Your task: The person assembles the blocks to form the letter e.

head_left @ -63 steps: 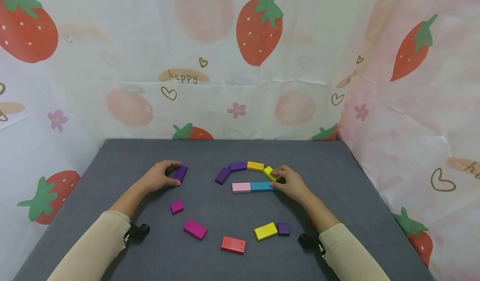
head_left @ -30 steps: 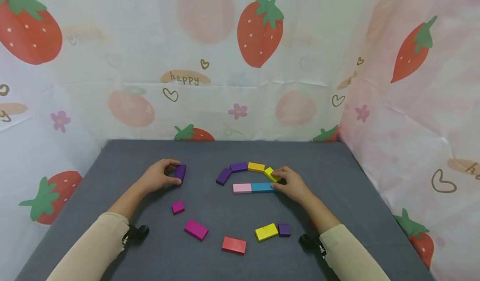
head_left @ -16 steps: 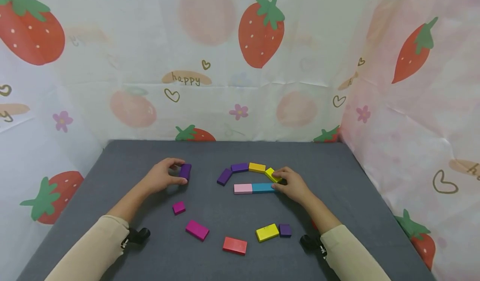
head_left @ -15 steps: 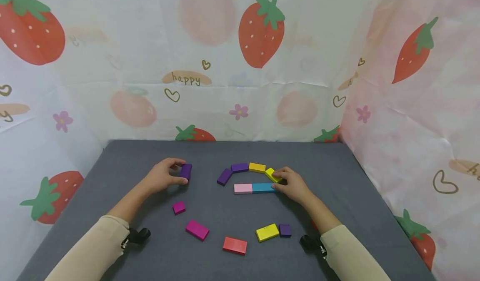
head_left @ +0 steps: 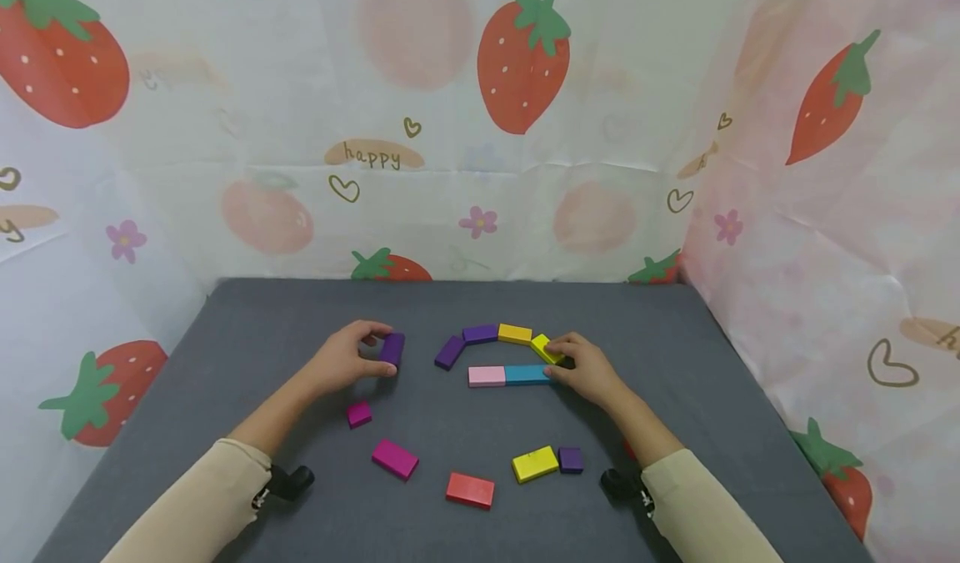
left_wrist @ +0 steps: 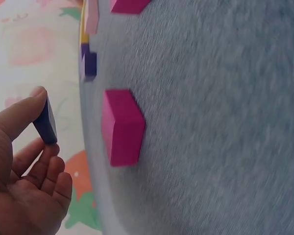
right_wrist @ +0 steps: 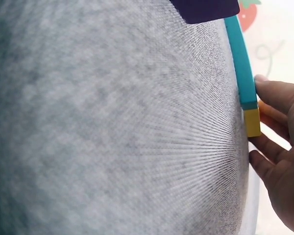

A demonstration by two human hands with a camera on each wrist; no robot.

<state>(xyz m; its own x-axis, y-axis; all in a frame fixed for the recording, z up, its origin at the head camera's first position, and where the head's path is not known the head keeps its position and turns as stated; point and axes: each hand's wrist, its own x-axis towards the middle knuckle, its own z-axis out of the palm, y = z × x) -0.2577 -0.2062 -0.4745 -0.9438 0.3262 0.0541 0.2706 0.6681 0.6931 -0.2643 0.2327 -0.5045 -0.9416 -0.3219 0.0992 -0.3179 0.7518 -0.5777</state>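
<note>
My left hand [head_left: 343, 361] pinches a dark purple block [head_left: 392, 349] between thumb and fingertips, left of an arc of blocks. In the left wrist view this held block [left_wrist: 46, 123] appears raised off the table. My right hand [head_left: 588, 371] is at the arc's right end, index finger on a yellow block [head_left: 542, 346] and thumb against a blue block [head_left: 527, 374]. Its fingers partly hide both. The arc continues leftward with an orange-yellow block [head_left: 514, 334] and two purple blocks [head_left: 480, 334]. A pink block [head_left: 486, 376] touches the blue one's left end.
Loose on the grey tabletop [head_left: 442, 421] lie a small magenta block [head_left: 359, 414], a larger magenta block [head_left: 395, 459], a red block [head_left: 470, 490], a yellow block [head_left: 535, 464] and a small purple block [head_left: 570, 460]. A strawberry-print cloth [head_left: 442, 213] surrounds the table.
My left hand has carried the purple block rightward, closer to the arc's left end. The right hand has stayed in place on the yellow and blue blocks.
</note>
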